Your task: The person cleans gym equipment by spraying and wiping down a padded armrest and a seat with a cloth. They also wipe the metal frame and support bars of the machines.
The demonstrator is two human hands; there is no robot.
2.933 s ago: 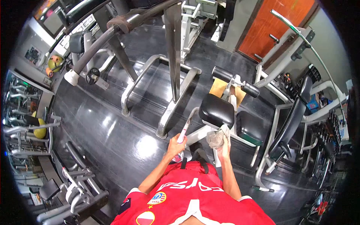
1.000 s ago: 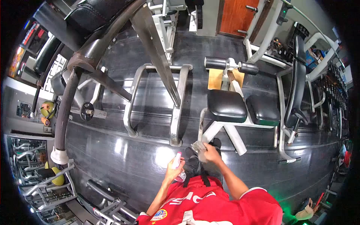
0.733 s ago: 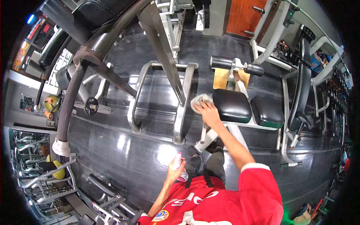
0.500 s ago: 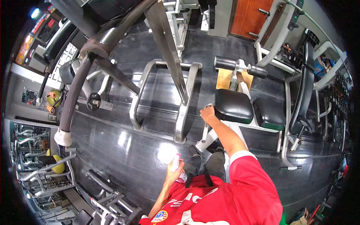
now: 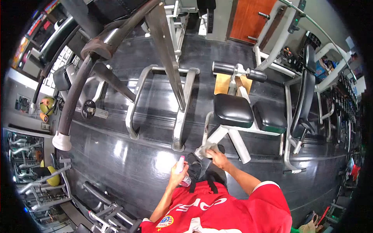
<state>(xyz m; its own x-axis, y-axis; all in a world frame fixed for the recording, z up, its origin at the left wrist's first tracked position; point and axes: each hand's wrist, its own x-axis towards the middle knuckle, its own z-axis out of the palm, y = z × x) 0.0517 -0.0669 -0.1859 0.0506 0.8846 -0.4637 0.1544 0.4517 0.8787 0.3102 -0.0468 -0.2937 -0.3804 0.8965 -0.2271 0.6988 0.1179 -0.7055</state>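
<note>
My left hand (image 5: 177, 175) is closed around a spray bottle (image 5: 187, 181) with a white and pink head, held upright in front of my red shirt. Greyish-white cloth (image 5: 208, 150) is bunched in my right hand (image 5: 220, 159), at the lower end of a white leg of the bench frame. Just beyond that hand stands the bench, with a black padded seat (image 5: 233, 110) and a bent side handle (image 5: 206, 122). My feet are below, partly hidden by my hands and clothing.
A second black pad (image 5: 269, 116) and black foam rollers (image 5: 223, 68) belong to the bench. To the left rises a large metal frame (image 5: 182, 128) on the dark floor (image 5: 105, 143). More machines and a black backrest (image 5: 304, 89) stand around.
My right hand has moved from the side handle beside the seat down toward the frame's foot, bringing the cloth into plain sight. My left hand keeps the spray bottle. The view has shifted slightly.
</note>
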